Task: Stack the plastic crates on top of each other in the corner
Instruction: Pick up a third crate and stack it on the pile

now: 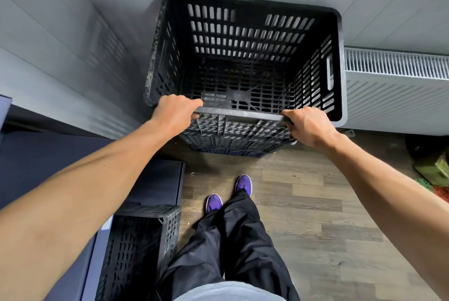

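both hands, left hand (173, 112) and right hand (309, 127), fingers closed on near rim of black crate (243, 58). crate sits atop another in the wall corner. second crate (145, 240) on floor, near left.

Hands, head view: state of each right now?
Left hand: closed on the near rim of the black crate.
Right hand: closed on the same near rim.

Soft, even light, moderately bright, with no harsh glare. The wall (73, 41) left of the hands is smeared with blur. Wide-angle distortion bends the edges; the crate (243, 58) interior beyond the hands lies in deep shadow.
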The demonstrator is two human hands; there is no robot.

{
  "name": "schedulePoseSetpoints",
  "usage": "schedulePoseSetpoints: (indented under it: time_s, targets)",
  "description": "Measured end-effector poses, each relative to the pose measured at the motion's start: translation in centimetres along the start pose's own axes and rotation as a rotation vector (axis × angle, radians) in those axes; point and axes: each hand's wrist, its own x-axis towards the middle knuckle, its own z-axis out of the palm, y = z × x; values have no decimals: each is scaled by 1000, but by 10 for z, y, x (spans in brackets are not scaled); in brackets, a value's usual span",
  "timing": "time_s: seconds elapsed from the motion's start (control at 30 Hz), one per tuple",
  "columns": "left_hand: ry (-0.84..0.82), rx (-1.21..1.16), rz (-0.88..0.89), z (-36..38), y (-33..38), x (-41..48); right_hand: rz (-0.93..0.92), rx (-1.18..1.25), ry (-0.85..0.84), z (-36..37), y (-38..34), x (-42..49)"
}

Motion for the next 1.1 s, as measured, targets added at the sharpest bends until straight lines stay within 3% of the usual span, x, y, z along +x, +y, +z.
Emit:
schedulePoseSetpoints:
  time_s: [0.37,1.1]
  targets:
    - [50,68,51,-3,-1,3,18,-80,87,4,1,-1]
    - [23,56,56,2,-8,-2,-27,-64,17,6,-5,4]
